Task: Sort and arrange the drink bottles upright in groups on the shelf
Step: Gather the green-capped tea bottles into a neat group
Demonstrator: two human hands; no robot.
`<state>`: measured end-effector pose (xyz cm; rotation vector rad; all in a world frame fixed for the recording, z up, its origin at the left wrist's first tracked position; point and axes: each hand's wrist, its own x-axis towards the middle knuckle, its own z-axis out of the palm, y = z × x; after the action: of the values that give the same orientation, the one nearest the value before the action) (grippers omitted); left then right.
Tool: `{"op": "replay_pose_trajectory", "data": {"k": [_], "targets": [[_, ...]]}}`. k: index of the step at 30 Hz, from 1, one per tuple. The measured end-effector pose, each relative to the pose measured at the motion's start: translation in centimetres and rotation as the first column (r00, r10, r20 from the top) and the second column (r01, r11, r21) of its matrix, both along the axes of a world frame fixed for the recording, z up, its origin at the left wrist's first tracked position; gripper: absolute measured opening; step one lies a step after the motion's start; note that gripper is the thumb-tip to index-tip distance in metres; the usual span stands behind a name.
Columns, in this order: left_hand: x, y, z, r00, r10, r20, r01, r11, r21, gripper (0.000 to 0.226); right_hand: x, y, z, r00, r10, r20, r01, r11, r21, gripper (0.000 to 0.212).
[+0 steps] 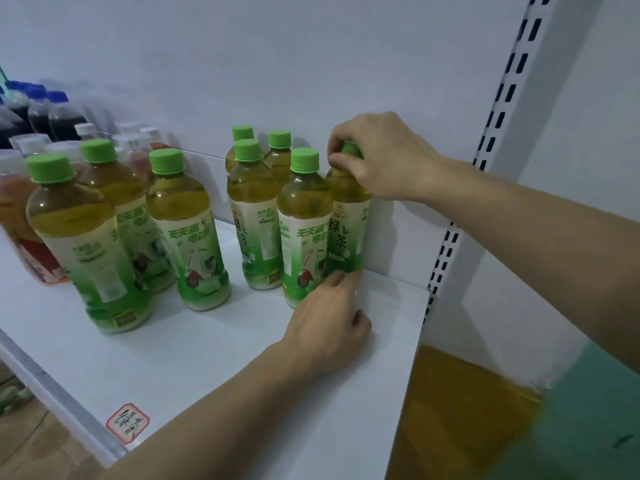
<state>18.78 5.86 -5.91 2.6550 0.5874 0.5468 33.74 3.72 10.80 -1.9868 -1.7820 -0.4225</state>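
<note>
Several green tea bottles with green caps stand upright on the white shelf (214, 348). The rightmost bottle (346, 220) stands near the shelf's right end. My right hand (377, 157) grips its green cap from above. My left hand (329, 323) rests on the shelf with its fingertips against that bottle's base. Just to its left stands another green tea bottle (303, 230), with more behind it. A second cluster of three green tea bottles (114, 237) stands further left.
Red-orange drink bottles with white caps (24, 216) and dark cola bottles with blue caps (52, 112) stand at the far left. A slotted white upright (498, 133) bounds the shelf on the right. A handwritten label (128, 423) is stuck near the front edge.
</note>
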Motion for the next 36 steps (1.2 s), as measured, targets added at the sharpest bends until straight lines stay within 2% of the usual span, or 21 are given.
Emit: {"op": "replay_pose_trajectory", "data": {"k": [6, 9, 10, 12, 14, 15, 17, 19, 21, 23, 27, 32, 36], "targets": [[-0.2, 0.3, 0.2, 0.999, -0.045, -0.016, 0.045, 0.999, 0.023, 0.056, -0.2, 0.9, 1.1, 0.999, -0.009, 0.048, 0.014, 0.992, -0.122, 0.008], [-0.9, 0.7, 1.0, 0.988, -0.151, -0.042, 0.149, 0.988, -0.03, 0.04, -0.4, 0.6, 2.2, 0.99, -0.026, 0.137, 0.054, 0.978, -0.201, 0.019], [-1.5, 0.9, 1.4, 0.979, -0.195, -0.056, 0.191, 0.979, -0.07, 0.036, -0.5, 0.4, 2.7, 0.983, -0.027, 0.182, 0.064, 0.979, -0.196, 0.025], [-3.0, 1.6, 2.0, 0.959, -0.268, -0.089, 0.251, 0.954, -0.166, 0.027, -1.2, 0.1, 3.6, 0.971, -0.005, 0.238, 0.025, 0.996, -0.08, 0.033], [-4.6, 2.2, 2.8, 0.948, -0.294, -0.121, 0.255, 0.93, -0.266, 0.022, -2.3, -0.2, 4.1, 0.984, 0.087, 0.158, -0.091, 0.996, 0.019, 0.036], [-5.2, 2.4, 3.1, 0.944, -0.301, -0.134, 0.252, 0.921, -0.296, 0.022, -3.0, -0.1, 4.2, 0.985, 0.134, 0.109, -0.133, 0.991, -0.02, 0.035], [-6.0, 2.6, 3.7, 0.931, -0.31, -0.193, 0.26, 0.934, -0.244, 0.024, -4.2, 0.5, 3.6, 0.979, 0.174, 0.107, -0.147, 0.963, -0.225, 0.03], [-6.5, 2.1, 4.0, 0.922, -0.298, -0.249, 0.277, 0.954, -0.114, 0.025, -4.8, 1.3, 2.8, 0.966, 0.207, 0.153, -0.152, 0.939, -0.309, 0.022], [-6.9, 1.0, 4.1, 0.927, -0.298, -0.228, 0.294, 0.954, -0.052, 0.024, -5.1, 1.6, 2.4, 0.959, 0.248, 0.135, -0.21, 0.946, -0.246, 0.018], [-6.8, -0.5, 4.0, 0.912, -0.356, -0.202, 0.353, 0.934, -0.052, 0.024, -5.7, 1.6, 2.7, 0.951, 0.289, 0.107, -0.265, 0.945, -0.192, 0.017], [-5.4, -1.5, 3.3, 0.866, -0.431, -0.253, 0.448, 0.894, 0.011, 0.027, -8.3, 2.0, 2.9, 0.921, 0.379, 0.094, -0.356, 0.913, -0.197, 0.011], [-4.0, 0.1, 3.2, 0.875, -0.368, -0.314, 0.39, 0.921, 0.009, 0.025, -11.5, 2.9, 2.8, 0.899, 0.434, 0.056, -0.415, 0.886, -0.206, 0.011], [-3.2, 1.4, 1.8, 0.933, -0.293, -0.21, 0.304, 0.952, 0.02, 0.021, -12.5, 3.3, 2.9, 0.904, 0.428, 0.025, -0.415, 0.889, -0.192, 0.02]]}}
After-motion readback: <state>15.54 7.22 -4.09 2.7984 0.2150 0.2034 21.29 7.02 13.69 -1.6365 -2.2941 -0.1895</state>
